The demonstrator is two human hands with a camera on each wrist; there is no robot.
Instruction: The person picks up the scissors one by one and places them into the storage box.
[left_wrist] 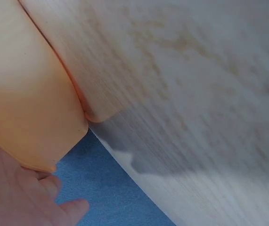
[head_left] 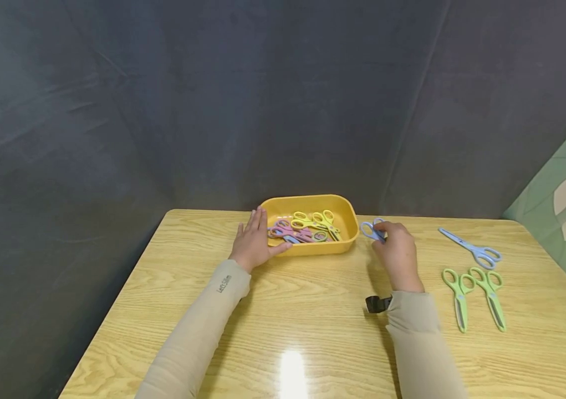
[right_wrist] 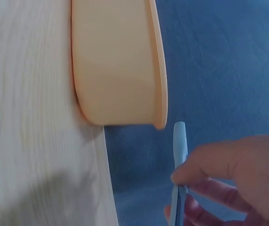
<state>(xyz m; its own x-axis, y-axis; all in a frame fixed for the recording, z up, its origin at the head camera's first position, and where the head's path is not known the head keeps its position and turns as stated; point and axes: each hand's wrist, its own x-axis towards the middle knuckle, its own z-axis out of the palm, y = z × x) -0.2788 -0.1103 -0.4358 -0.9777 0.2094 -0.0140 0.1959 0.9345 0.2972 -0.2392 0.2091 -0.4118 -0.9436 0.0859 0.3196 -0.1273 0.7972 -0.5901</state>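
Dark drapes back the worktop (head_left: 312, 332). Left hand (head_left: 254, 241), fingers flat, should steady the tray (head_left: 347, 219) while right hand (head_left: 397, 249), pinching blue scissors (head_left: 371, 230), lifts clear.

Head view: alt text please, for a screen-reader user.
A right hand holds blue scissors beside a yellow tray of scissors on a wooden table, while the left hand rests against the tray. Two green scissors and another blue pair lie to the right.
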